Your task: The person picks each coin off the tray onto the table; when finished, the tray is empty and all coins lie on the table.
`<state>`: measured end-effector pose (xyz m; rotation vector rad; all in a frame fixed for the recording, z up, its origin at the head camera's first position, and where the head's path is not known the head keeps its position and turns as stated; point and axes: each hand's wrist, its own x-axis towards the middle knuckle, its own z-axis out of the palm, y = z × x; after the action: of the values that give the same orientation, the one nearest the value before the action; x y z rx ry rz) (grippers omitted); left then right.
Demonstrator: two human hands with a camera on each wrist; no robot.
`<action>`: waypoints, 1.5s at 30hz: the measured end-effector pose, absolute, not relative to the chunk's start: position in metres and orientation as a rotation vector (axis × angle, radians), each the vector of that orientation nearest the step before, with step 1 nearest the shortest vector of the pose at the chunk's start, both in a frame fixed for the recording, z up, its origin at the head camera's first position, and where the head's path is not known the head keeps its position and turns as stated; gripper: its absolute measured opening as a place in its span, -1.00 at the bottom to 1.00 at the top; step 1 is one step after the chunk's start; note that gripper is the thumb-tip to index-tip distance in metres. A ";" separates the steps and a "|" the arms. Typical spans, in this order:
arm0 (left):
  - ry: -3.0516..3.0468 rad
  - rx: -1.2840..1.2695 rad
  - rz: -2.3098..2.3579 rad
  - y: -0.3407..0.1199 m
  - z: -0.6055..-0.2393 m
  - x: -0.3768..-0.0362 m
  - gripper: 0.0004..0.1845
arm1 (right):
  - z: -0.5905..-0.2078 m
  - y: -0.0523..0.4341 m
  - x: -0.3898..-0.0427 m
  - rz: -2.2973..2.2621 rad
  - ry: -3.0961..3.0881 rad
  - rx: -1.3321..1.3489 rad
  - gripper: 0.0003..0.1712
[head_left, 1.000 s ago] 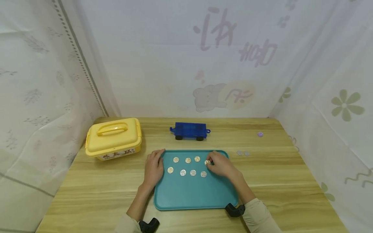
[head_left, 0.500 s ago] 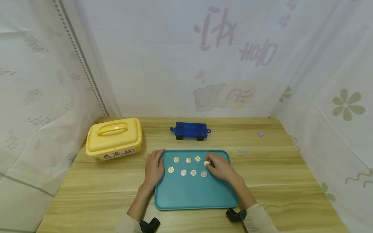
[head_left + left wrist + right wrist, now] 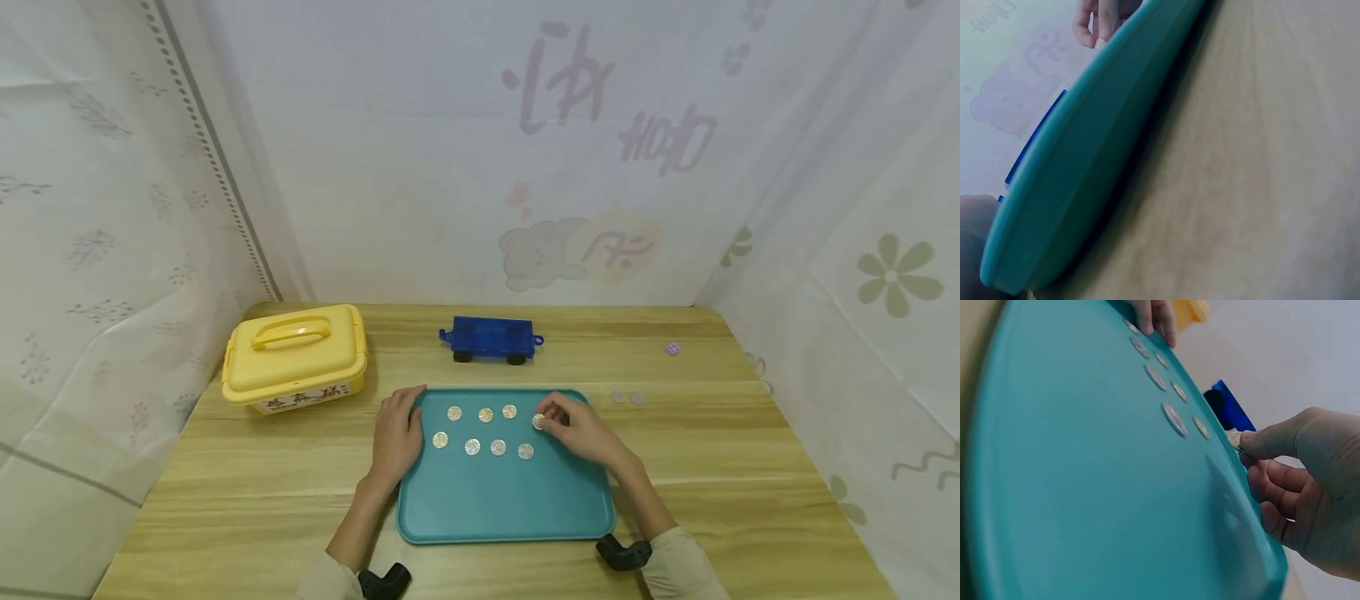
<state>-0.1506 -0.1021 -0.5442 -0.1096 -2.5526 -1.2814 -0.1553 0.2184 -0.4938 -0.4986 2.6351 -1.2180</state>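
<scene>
Head view shows the right hand (image 3: 581,429) pinching a coin (image 3: 537,421) between thumb and fingertips near the tray's (image 3: 502,508) far right corner, at the right end of the far row of coins (image 3: 486,414). The left hand (image 3: 396,433) lies with fingers straight on the tray's left edge, steadying it. A near row of four coins (image 3: 498,447) lies just inside the far one. In the right wrist view the pinched coin (image 3: 1234,439) looks tilted rather than flat on the tray (image 3: 1085,506). To place it well, I would judge it best lowered flat in line with its row, spaced like its neighbours, fingers lifting straight off so nothing slides. Two more coins (image 3: 627,398) lie on the tabletop beyond the tray's right edge.
</scene>
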 end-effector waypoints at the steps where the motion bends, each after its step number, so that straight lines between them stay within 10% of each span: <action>1: -2.555 -0.109 -1.281 -0.102 -0.544 -0.151 -0.60 | -0.493 0.221 -0.156 -1.227 2.641 -0.483 -0.89; 45: -2.548 -0.123 -1.266 -0.103 -0.544 -0.151 -0.61 | -0.500 0.392 -0.166 -1.174 2.933 0.200 -0.57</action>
<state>-0.1505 -0.1032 -0.5436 -0.1226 -2.5485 -1.2659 -0.1660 0.3924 -0.5003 0.1998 2.9331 -1.1736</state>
